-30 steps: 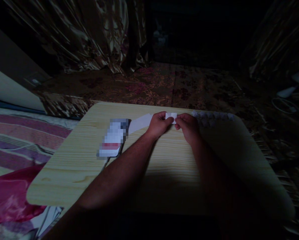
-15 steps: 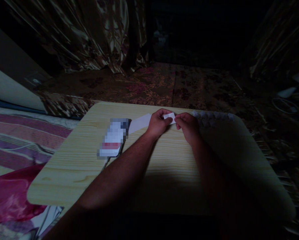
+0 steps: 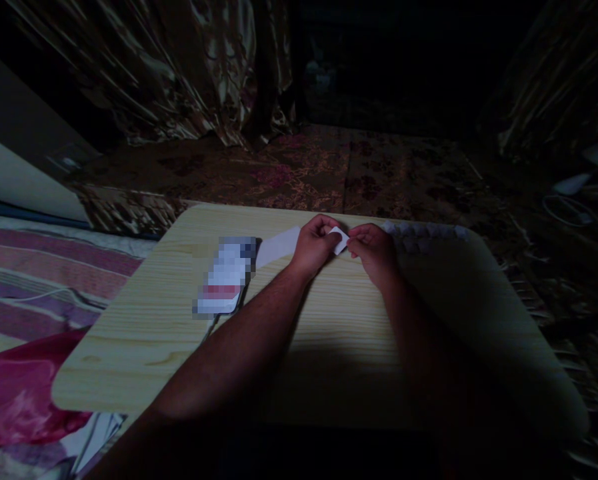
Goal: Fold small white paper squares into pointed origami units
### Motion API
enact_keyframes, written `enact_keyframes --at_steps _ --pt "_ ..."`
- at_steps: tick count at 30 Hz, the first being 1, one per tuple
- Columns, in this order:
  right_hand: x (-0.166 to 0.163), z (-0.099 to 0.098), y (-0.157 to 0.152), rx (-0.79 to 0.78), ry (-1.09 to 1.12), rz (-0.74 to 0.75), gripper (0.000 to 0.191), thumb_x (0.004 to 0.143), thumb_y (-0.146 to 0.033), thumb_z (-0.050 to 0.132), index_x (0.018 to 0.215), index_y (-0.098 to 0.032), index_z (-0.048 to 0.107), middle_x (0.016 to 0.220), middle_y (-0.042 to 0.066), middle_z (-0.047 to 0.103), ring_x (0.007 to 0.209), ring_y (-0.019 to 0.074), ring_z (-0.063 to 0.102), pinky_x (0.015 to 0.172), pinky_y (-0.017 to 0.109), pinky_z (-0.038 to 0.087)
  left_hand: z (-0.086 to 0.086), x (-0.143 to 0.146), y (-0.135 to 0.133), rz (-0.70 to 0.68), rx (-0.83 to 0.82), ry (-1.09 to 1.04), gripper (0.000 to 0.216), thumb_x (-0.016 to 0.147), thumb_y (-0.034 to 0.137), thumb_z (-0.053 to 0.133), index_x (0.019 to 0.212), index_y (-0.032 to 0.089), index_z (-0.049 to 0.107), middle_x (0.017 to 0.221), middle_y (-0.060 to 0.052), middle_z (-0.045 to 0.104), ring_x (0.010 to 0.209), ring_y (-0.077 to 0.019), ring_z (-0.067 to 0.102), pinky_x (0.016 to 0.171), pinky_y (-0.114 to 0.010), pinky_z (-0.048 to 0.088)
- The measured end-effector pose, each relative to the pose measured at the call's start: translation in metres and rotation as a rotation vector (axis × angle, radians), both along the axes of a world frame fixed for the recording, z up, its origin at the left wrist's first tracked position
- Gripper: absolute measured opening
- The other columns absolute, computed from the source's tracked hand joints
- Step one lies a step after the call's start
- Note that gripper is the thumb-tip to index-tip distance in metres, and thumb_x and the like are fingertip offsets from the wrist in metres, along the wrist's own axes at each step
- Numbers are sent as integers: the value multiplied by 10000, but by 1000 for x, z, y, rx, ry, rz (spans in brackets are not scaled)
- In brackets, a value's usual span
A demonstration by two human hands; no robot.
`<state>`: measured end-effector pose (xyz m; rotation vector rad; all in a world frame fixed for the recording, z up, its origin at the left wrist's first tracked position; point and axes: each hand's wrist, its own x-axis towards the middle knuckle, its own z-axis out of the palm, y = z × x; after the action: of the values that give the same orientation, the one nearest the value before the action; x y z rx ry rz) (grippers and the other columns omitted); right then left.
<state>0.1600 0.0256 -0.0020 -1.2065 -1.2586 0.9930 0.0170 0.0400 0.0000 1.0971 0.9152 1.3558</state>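
My left hand (image 3: 313, 248) and my right hand (image 3: 375, 251) meet near the far edge of a light wooden table (image 3: 143, 333). Both pinch a small white piece of paper (image 3: 339, 239) between their fingertips, and it stands tilted between them. A longer white paper strip (image 3: 277, 245) lies flat on the table and runs under my left hand. The room is dark, so finer detail of the paper is hard to make out.
A blurred white and red object (image 3: 225, 275) lies on the table left of my hands, with a cable at its near end. A lacy white strip (image 3: 423, 233) lies at the far right edge. Striped bedding (image 3: 43, 267) and red cloth (image 3: 19, 393) lie left; patterned carpet (image 3: 339, 167) beyond.
The small paper piece has turned from lying flat between my fingers to a tilted, narrower shape. Both hands shifted only slightly and stay pinched on it.
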Motion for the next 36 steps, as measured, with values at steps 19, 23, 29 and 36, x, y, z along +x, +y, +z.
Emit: enact_keyframes --at_steps 19,23,29,36 --pt "2 2 -2 37 41 101 205 695 -307 716 874 -219 671 694 -18 683 616 136 635 539 248 492 5 -4 0 -73 -66 -58 249 575 181 737 807 175 649 604 43 597 503 -84 486 522 -232 366" --pt "5 6 -4 17 9 148 170 713 -311 721 852 -215 700 650 -15 690 591 137 630 570 267 523 6 -7 1 -125 -96 -82 196 568 197 754 733 161 656 609 20 634 520 -106 537 544 -249 401" --pt "13 6 -5 -26 55 264 218 711 -360 781 837 -206 692 643 -20 693 570 140 647 604 294 562 8 -11 1 -190 -96 -53 166 553 165 767 694 143 682 605 9 646 523 -102 547 550 -247 409" --pt "17 8 -6 -82 107 375 283 705 -415 814 838 -201 684 654 -13 692 584 147 660 621 315 593 8 -14 1 -263 -106 -25 175 559 173 793 691 142 683 597 -11 657 508 -116 562 530 -248 403"
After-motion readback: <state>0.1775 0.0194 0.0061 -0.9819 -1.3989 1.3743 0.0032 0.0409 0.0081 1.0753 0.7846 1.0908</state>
